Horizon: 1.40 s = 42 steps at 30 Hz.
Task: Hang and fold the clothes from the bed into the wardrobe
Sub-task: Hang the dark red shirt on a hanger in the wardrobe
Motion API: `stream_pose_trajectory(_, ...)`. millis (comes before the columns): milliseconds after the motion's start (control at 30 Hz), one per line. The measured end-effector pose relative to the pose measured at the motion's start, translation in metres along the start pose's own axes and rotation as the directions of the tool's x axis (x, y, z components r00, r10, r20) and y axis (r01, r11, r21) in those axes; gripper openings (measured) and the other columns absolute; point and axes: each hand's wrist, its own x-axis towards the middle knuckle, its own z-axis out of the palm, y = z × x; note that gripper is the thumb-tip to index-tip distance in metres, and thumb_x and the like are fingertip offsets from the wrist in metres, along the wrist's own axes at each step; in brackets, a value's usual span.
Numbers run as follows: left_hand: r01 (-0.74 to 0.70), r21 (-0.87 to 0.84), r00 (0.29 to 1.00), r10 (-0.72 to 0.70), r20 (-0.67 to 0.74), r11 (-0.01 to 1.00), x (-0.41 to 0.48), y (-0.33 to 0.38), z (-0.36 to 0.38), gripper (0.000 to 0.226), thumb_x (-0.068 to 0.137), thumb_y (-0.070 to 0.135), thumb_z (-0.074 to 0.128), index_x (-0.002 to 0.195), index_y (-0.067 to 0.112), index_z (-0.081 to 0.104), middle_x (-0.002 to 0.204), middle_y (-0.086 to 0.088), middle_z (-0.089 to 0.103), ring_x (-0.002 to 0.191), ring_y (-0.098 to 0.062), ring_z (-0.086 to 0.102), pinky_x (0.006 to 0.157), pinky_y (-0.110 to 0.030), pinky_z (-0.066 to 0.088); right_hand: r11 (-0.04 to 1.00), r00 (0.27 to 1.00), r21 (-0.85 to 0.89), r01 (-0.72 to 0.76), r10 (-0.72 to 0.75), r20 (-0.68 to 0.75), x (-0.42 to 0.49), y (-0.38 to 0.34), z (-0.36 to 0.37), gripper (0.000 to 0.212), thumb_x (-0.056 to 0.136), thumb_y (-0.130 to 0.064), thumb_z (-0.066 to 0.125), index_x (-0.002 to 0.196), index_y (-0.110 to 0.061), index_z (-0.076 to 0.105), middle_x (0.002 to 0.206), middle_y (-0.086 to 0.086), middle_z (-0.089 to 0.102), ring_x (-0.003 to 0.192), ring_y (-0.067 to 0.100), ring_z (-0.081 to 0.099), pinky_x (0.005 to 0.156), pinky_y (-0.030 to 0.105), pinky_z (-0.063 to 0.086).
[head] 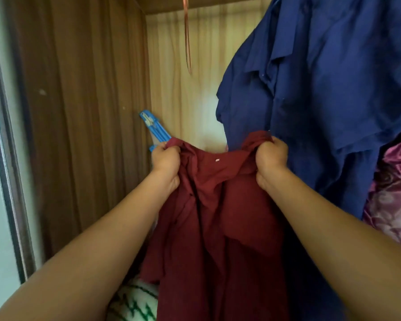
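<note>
Hands — left [166,158], right [272,156] — clench maroon garment [218,205] over blue hanger [154,130]

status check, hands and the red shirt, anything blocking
Left hand and right hand both shut on red shirt, blue hanger poking out at left. Shirt not yet hung. Blue shirt hangs close on right.

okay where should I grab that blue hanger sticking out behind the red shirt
Judging from this view, grip the blue hanger by its exposed arm, coming from the left. The rest is hidden under the red shirt, whose top both hands bunch, left hand nearest.
</note>
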Motion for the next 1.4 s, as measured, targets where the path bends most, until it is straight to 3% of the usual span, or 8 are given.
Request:
stream_pose_trajectory(133, -0.09, 0.038, 0.996, 0.091, -0.016, 0.995, 0.031, 0.023, 0.008, 0.023, 0.091, -0.006, 0.044, 0.085, 0.013, 0.057, 0.072, -0.008, 0.051, 0.063, -0.019, 0.048, 0.063, -0.032, 0.042, 0.999, 0.996, -0.025, 0.036, -0.034, 0.083, 0.034, -0.014, 0.029, 0.029, 0.084, -0.002, 0.045, 0.073, -0.02, 0.065, 0.083, 0.006, 0.068, 0.079, 0.026, 0.064, 0.077, 0.05, 0.06)
stream_pose_trajectory(333, -0.088, 0.185, 0.993, 0.102, -0.066, 0.979, 0.042, -0.014, -0.022, 0.023, 0.088, -0.007, 0.046, 0.089, 0.011, 0.059, 0.079, -0.015, 0.055, 0.072, -0.024, 0.049, 0.065, -0.036, 0.043, 0.993, 0.98, -0.101, -0.068, 0.086, 0.182, 0.04, 0.043, 0.032, 0.024, 0.088, -0.01, 0.051, 0.079, -0.021, 0.07, 0.083, 0.002, 0.072, 0.079, 0.024, 0.067, 0.07, 0.038, 0.057)
stream_pose_trajectory(767, 0.272, 0.638, 0.96, -0.248, -0.13, 0.721, -0.01, -0.199, -0.167, 0.027, 0.084, -0.01, 0.059, 0.105, 0.004, 0.07, 0.084, -0.015, 0.069, 0.07, -0.024, 0.065, 0.064, -0.031, 0.055, 0.768, 0.794, -0.462, -0.444, 0.576, 0.193, -0.053, 0.243, -0.067, 0.02, 0.099, -0.008, 0.054, 0.11, -0.006, 0.07, 0.109, 0.023, 0.07, 0.098, 0.04, 0.068, 0.09, 0.053, 0.057)
stream_pose_trajectory(933, 0.226, 0.851, 0.939, -0.338, -0.06, 0.475, -0.031, -0.23, -0.206, 0.027, 0.082, -0.012, 0.066, 0.108, -0.008, 0.065, 0.091, -0.013, 0.064, 0.086, -0.023, 0.059, 0.065, -0.022, 0.047, 0.597, 0.688, -0.752, -0.279, 0.671, 0.277, -0.08, 0.269, -0.093, 0.023, 0.099, -0.006, 0.047, 0.105, -0.016, 0.066, 0.114, 0.017, 0.068, 0.096, 0.028, 0.064, 0.087, 0.037, 0.054)
stream_pose_trajectory(1033, 0.099, 0.963, 0.927, -0.374, 0.002, 0.25, -0.035, -0.227, -0.218, 0.034, 0.079, 0.006, 0.076, 0.111, 0.001, 0.066, 0.105, -0.014, 0.069, 0.098, -0.027, 0.065, 0.08, -0.026, 0.049, 0.477, 0.486, -0.87, -0.123, 0.794, 0.367, -0.082, 0.263, -0.094, 0.056, 0.084, -0.004, 0.06, 0.137, -0.02, 0.053, 0.134, 0.011, 0.058, 0.116, 0.03, 0.058, 0.104, 0.042, 0.048)
stream_pose_trajectory(1167, 0.012, 0.995, 0.907, -0.419, 0.031, 0.1, -0.037, -0.196, -0.207, 0.043, 0.075, 0.028, 0.081, 0.112, 0.014, 0.064, 0.105, -0.003, 0.069, 0.1, -0.022, 0.065, 0.077, -0.025, 0.045, 0.397, 0.291, -0.915, 0.073, 0.869, 0.4, -0.071, 0.217, -0.075, 0.052, 0.072, -0.024, 0.076, 0.121, -0.033, 0.059, 0.113, -0.006, 0.061, 0.096, 0.015, 0.06, 0.064, 0.022, 0.049)
stream_pose_trajectory(1300, -0.124, 0.992, 0.923, -0.366, 0.121, 0.016, -0.031, -0.146, -0.18, 0.052, 0.081, 0.046, 0.074, 0.125, 0.021, 0.062, 0.113, 0.003, 0.068, 0.1, -0.015, 0.063, 0.075, -0.021, 0.04, 0.487, 0.355, -0.848, 0.209, 0.77, 0.53, -0.061, 0.167, -0.046, 0.008, 0.08, -0.033, 0.073, 0.073, -0.034, 0.069, 0.091, -0.007, 0.066, 0.091, 0.019, 0.066, 0.066, 0.023, 0.045)
stream_pose_trajectory(1400, -0.165, 0.986, 0.896, -0.412, 0.165, 0.036, -0.019, -0.105, -0.146, 0.052, 0.091, 0.043, 0.067, 0.136, 0.018, 0.059, 0.135, 0.001, 0.062, 0.119, -0.016, 0.059, 0.088, -0.021, 0.042, 0.438, 0.466, -0.8, 0.41, 0.653, 0.597, -0.055, 0.129, -0.021, 0.032, 0.082, -0.038, 0.068, 0.103, -0.014, 0.065, 0.109, 0.006, 0.064, 0.101, 0.024, 0.062, 0.086, 0.032, 0.052)
